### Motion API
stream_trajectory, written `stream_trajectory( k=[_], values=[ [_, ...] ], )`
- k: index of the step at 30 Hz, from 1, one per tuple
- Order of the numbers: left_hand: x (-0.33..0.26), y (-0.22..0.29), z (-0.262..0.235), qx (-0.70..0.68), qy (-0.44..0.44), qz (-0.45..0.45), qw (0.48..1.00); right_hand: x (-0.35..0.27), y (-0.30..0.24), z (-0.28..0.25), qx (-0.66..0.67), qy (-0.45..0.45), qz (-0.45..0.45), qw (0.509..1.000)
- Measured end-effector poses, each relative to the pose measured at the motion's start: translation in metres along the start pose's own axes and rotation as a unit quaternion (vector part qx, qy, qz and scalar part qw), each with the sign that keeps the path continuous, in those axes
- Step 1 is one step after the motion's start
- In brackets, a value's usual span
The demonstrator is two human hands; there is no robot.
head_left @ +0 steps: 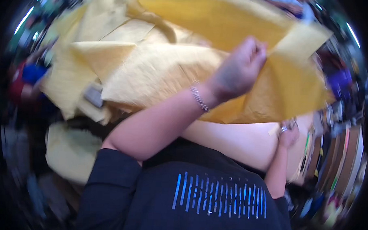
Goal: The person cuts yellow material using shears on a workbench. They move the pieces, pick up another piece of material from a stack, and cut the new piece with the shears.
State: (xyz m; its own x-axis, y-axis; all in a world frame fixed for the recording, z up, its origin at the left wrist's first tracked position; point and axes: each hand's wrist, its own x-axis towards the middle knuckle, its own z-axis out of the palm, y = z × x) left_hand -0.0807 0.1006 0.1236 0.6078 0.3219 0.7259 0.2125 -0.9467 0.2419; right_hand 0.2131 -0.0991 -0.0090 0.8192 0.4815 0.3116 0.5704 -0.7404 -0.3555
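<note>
My left hand reaches across to the right, its fingers closed on the edge of a large yellow leather-like sheet. The sheet is raised and folded, with a deeper yellow face and a paler, rougher one. Its right part hangs beyond my hand, blurred by motion. At the right of the pale work surface, my right hand rests low with curled fingers and a ring. Something small and dark shows at its fingertips, too unclear to name. A small pale scrap lies beside it.
Several brown and white boards stand upright at the right. A pale yellow rounded seat or pad is at lower left. A small grey block lies against the sheet's left part. Other people are blurred at the far left and at the top right.
</note>
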Motion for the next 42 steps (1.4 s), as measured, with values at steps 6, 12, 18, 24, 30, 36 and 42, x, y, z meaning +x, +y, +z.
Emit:
stream_trajectory(
  k=[6, 12, 18, 24, 30, 36, 42],
  values=[
    [-0.043, 0.080, 0.170, 0.020, -0.478, -0.052, 0.877, -0.013, 0.010, -0.009, -0.070, 0.048, 0.123, 0.989],
    [-0.031, 0.122, 0.196, 0.023, -0.497, -0.016, 0.867, -0.012, 0.073, -0.045, -0.084, -0.028, 0.203, 0.975],
    [-0.011, 0.136, 0.221, -0.116, -0.481, 0.094, 0.864, 0.010, 0.101, -0.056, -0.096, -0.068, 0.233, 0.965],
    [-0.049, 0.030, 0.118, -0.049, 0.007, -0.125, 0.991, 0.008, 0.095, -0.069, -0.130, -0.138, 0.138, 0.972],
    [-0.118, -0.019, 0.067, -0.084, -0.011, -0.552, 0.829, -0.025, 0.037, -0.019, 0.003, -0.208, -0.152, 0.966],
    [-0.069, -0.027, 0.105, -0.072, -0.029, -0.385, 0.920, 0.017, -0.020, 0.019, -0.081, -0.234, -0.146, 0.958],
    [0.027, -0.086, 0.093, -0.345, 0.110, -0.510, 0.780, 0.072, -0.045, 0.045, -0.092, -0.228, -0.113, 0.963]
  ],
)
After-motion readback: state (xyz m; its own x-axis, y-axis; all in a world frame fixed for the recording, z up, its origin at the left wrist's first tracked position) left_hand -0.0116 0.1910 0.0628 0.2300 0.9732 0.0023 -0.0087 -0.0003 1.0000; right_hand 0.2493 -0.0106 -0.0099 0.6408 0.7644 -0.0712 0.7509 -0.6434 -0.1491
